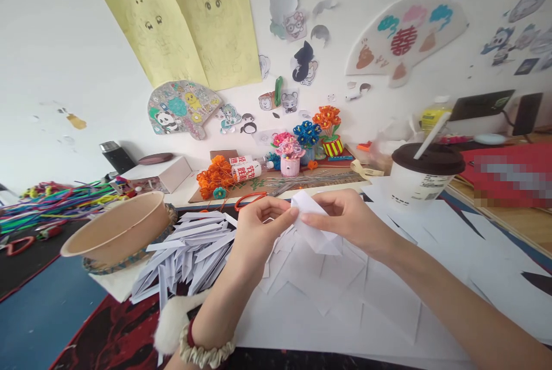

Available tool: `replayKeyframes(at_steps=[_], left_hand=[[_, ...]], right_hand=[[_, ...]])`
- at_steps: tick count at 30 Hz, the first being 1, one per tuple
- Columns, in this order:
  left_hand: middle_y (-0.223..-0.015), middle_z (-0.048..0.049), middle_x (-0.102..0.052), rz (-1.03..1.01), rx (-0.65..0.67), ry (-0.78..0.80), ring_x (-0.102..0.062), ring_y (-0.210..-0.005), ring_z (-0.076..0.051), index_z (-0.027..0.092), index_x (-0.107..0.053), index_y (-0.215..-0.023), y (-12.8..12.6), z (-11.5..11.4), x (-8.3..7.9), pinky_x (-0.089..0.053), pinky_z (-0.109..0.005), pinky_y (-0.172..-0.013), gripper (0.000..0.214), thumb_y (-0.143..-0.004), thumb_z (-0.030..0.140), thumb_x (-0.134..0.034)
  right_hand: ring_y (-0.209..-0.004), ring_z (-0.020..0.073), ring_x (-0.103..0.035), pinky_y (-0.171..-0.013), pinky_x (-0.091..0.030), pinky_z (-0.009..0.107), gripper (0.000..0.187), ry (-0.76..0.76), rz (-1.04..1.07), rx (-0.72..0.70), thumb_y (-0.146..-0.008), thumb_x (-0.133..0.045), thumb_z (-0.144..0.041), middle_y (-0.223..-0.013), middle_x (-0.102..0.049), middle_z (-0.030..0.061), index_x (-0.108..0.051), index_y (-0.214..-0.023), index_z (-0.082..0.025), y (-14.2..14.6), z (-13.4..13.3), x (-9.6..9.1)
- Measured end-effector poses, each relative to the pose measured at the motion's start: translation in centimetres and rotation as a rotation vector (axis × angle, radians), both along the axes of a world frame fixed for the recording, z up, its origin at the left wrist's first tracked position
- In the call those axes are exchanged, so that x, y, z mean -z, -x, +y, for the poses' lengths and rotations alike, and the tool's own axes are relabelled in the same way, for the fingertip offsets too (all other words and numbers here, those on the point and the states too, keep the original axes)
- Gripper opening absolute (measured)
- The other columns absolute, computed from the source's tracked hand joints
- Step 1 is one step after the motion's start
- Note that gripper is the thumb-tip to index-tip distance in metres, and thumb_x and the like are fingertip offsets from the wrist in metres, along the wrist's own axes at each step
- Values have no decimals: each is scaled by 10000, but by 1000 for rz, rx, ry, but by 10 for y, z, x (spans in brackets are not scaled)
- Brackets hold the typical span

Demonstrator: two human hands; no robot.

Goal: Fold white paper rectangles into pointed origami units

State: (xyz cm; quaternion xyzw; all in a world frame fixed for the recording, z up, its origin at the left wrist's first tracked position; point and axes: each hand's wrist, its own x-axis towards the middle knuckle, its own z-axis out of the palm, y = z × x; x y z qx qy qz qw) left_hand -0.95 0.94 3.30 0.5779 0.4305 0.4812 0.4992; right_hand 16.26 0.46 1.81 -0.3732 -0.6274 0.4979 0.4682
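Observation:
Both hands pinch one small folded sheet of white paper (317, 226) above the table. My left hand (263, 226) grips its upper left corner between thumb and fingers. On its right side, my right hand (345, 217) has the thumb pressed on the front and the fingers behind. Below lie loose white paper pieces (297, 278), overlapping on larger white sheets (388, 312). Left of my left wrist is a heap of narrow folded paper strips (190, 252).
A beige bowl (116, 226) stands at the left, with colourful pipe cleaners (60, 200) behind. At the right is a lidded drink cup (425, 177) with a straw. Orange-handled scissors (250, 200) and handmade flowers (288, 151) sit towards the wall.

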Motion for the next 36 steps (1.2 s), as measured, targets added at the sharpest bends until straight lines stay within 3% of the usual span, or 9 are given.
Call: replayKeyframes(at_steps=[5,11,14,21,30,36], left_hand=[[-696,-19,-629,20,40,-2,-514,-633,-110,143,-666,-698,0,0,-1,-337,-209,-513,226,-661,330,-788],[-704,-23,-625,20,39,-34,-509,-643,-113,145,-675,-733,-3,-2,-1,-332,-208,-502,216,-698,340,-761],[-718,-25,-628,20,8,-64,-508,-651,-117,148,-669,-732,-2,-1,-1,-330,-211,-503,220,-698,347,-758],[-749,-35,-640,69,15,-74,-520,-666,-121,147,-666,-752,2,3,1,-324,-202,-486,233,-699,352,-761],[-714,-27,-645,38,22,-36,-554,-656,-124,147,-654,-709,1,2,2,-383,-217,-561,212,-663,306,-787],[-697,-27,-635,54,36,-39,-551,-652,-128,146,-650,-701,2,1,1,-394,-225,-570,216,-666,310,-786]], right_hand=[[-641,153,-592,-523,-425,234,239,-51,-45,46,-804,-683,-396,-714,-653,17,-706,-772,-161,-1,0,-1],[-732,174,-628,-596,-467,243,165,-101,-42,29,-812,-675,-335,-803,-686,32,-717,-829,-176,-4,-1,-3],[-788,196,-636,-648,-486,267,207,-66,-36,11,-773,-711,-363,-853,-699,40,-729,-873,-182,-3,-1,-4],[-606,150,-558,-535,-438,250,238,-4,-62,30,-757,-709,-376,-646,-613,14,-692,-696,-147,-3,-1,-3],[-568,129,-550,-493,-406,225,130,48,-27,5,-756,-685,-268,-614,-602,5,-705,-715,-146,-3,-1,-4],[-515,117,-536,-439,-356,212,178,67,-16,-12,-774,-695,-309,-577,-605,0,-700,-722,-139,-3,-3,-4]])
